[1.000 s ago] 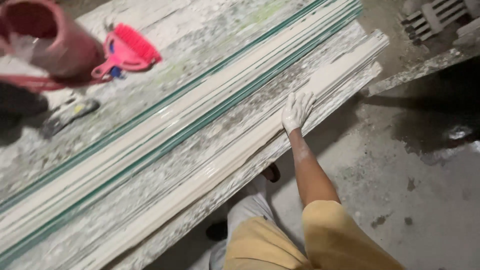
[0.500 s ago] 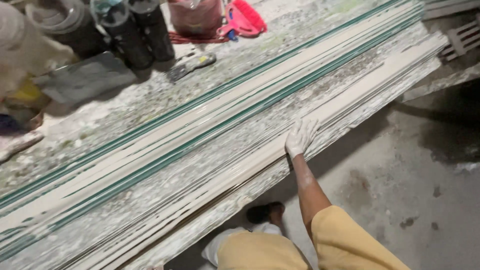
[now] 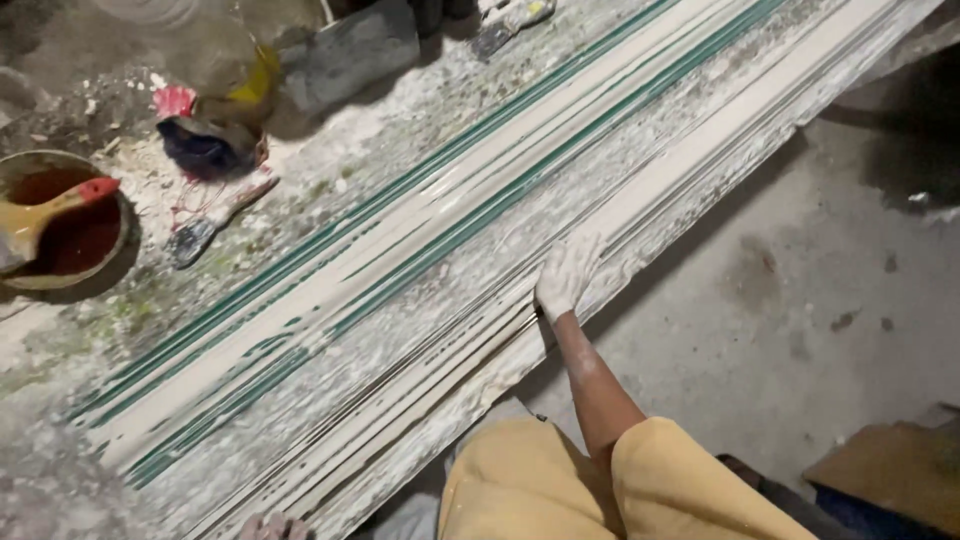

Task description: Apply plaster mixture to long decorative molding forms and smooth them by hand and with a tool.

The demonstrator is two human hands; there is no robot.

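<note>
A long plaster-coated moulding bed [image 3: 420,260] with white strips and green lines runs diagonally across the view. My right hand [image 3: 566,275], white with plaster, lies palm down on its near edge, fingers pointing up along the strips, holding nothing. My yellow-trousered knees [image 3: 600,490] are below it. At the bottom edge a few fingertips, probably my left hand [image 3: 270,525], touch the bed's near edge; the rest of that hand is out of view.
A round bowl [image 3: 90,265] of red-brown liquid with a yellow-handled tool in it stands at the far left. A brush [image 3: 215,220], a dark blue bundle [image 3: 205,150] and a grey slab [image 3: 350,50] lie behind the bed. Concrete floor [image 3: 800,300] is to the right, with a brown board [image 3: 890,470].
The view has shifted left along the bed, bringing the bowl into sight. My right hand has slid down the near edge toward me, still flat on the strips.
</note>
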